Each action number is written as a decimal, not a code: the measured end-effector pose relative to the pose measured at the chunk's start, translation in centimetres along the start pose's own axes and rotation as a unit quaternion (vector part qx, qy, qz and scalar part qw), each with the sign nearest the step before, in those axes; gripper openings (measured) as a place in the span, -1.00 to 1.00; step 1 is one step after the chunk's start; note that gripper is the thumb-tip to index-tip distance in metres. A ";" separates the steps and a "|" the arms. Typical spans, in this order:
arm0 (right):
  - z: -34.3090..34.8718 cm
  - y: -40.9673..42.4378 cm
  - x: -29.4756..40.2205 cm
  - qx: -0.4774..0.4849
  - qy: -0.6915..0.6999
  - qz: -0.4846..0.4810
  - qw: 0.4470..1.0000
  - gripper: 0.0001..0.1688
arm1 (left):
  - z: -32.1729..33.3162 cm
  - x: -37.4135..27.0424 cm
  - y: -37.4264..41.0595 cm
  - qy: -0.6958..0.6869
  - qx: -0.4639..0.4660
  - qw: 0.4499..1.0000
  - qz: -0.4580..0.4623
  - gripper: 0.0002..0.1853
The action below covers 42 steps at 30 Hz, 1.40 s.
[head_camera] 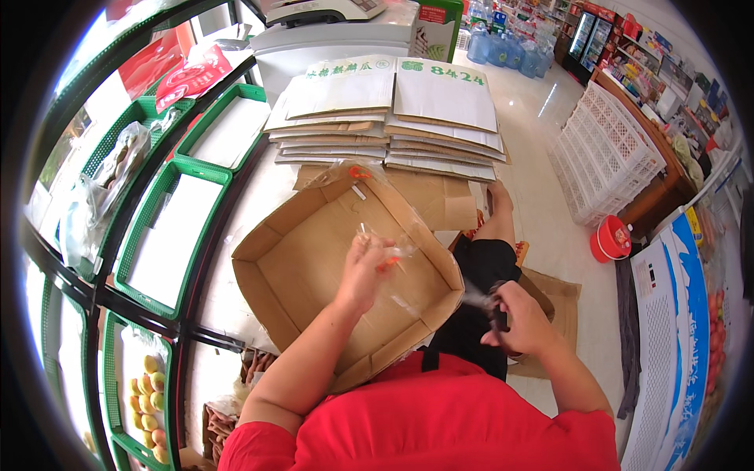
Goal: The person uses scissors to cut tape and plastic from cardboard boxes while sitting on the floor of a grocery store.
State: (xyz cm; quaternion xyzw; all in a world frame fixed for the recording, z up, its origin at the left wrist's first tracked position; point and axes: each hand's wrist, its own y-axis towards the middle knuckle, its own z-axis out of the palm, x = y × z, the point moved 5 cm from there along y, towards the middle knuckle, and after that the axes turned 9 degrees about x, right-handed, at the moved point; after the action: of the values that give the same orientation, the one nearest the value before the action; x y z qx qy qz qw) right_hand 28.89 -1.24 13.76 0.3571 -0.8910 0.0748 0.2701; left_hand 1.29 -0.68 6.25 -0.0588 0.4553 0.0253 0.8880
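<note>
An opened cardboard box (318, 253) with low walls rests tilted across my lap, its inner side facing up. Over its inside, my left hand (360, 271) pinches a strip of clear plastic tape (403, 250) with orange-red marks. My right hand (521, 321) is beyond the box's right corner, closed around the dark handles of what look like scissors (499, 321). Their blades are blurred by motion and point toward the box. More clear tape with an orange-red mark (359, 172) clings to the far corner of the box.
Flattened white cartons (442, 100) are stacked ahead, in front of a cabinet bearing a scale (324, 10). Green trays (171, 235) line a black rack on the left; one holds mangoes (147, 388). White plastic crates (612, 153), a red bucket (610, 238) and a freezer (660, 329) stand right.
</note>
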 end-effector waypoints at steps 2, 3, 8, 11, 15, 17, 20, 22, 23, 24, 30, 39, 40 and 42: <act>-0.5 -0.8 -1.2 -0.077 0.009 0.117 0.990 -0.36 | -1.2 0.0 0.4 -0.001 -0.031 0.999 -0.011 -0.83; -0.5 -1.1 -2.7 -0.133 0.034 0.107 0.985 -0.39 | -1.7 0.0 0.5 0.018 -0.046 0.999 -0.015 -0.82; 3.1 1.3 -4.9 -0.118 0.267 0.130 0.948 -0.72 | -0.2 0.0 0.3 0.167 -0.009 0.986 0.004 -0.77; 5.1 4.4 -2.7 -0.131 0.370 0.110 0.913 -0.55 | -0.1 0.6 1.1 0.293 0.040 0.953 0.072 -0.76; 5.2 5.9 0.2 -0.110 0.217 0.064 0.968 -0.42 | -1.1 2.0 2.3 0.334 0.130 0.921 0.154 -0.77; 5.3 5.8 0.8 -0.065 0.234 0.112 0.964 -0.45 | -1.4 2.0 2.7 0.203 0.126 0.966 0.097 -0.78; 5.6 5.3 -0.7 -0.091 0.236 0.103 0.962 -0.47 | -0.6 1.0 2.2 0.046 0.077 0.995 0.044 -0.80; 5.3 5.1 -1.0 -0.105 0.226 0.090 0.964 -0.47 | -0.3 0.5 1.6 0.037 0.072 0.996 0.040 -0.81; 4.9 5.2 -0.7 -0.098 0.186 0.094 0.973 -0.45 | 0.0 0.3 1.3 0.037 0.063 0.997 0.018 -0.82; 4.4 5.2 -0.3 -0.090 0.146 0.099 0.980 -0.43 | 0.4 0.1 0.9 0.036 0.055 0.998 -0.005 -0.83; 5.0 3.6 -2.4 -0.019 0.089 0.164 0.982 -0.38 | 3.2 -2.5 -1.4 -0.013 0.069 0.997 -0.037 -0.85; -0.1 2.9 1.5 -0.115 -0.136 0.087 0.980 -0.21 | 2.7 -1.9 -0.1 0.029 0.072 0.997 0.000 -0.81; -1.2 2.9 2.5 -0.130 -0.189 0.068 0.971 -0.19 | 2.6 -2.0 0.2 0.028 0.079 0.996 0.001 -0.80; -2.6 3.6 3.4 -0.140 -0.277 0.036 0.950 -0.21 | 2.7 -2.1 0.2 -0.007 0.085 0.996 0.003 -0.79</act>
State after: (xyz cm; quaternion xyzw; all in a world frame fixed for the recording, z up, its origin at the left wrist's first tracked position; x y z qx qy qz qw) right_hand 25.55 0.18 17.96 0.2902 -0.9445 -0.1433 0.0568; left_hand 2.27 -0.07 9.50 0.0187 0.4501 -0.0105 0.8927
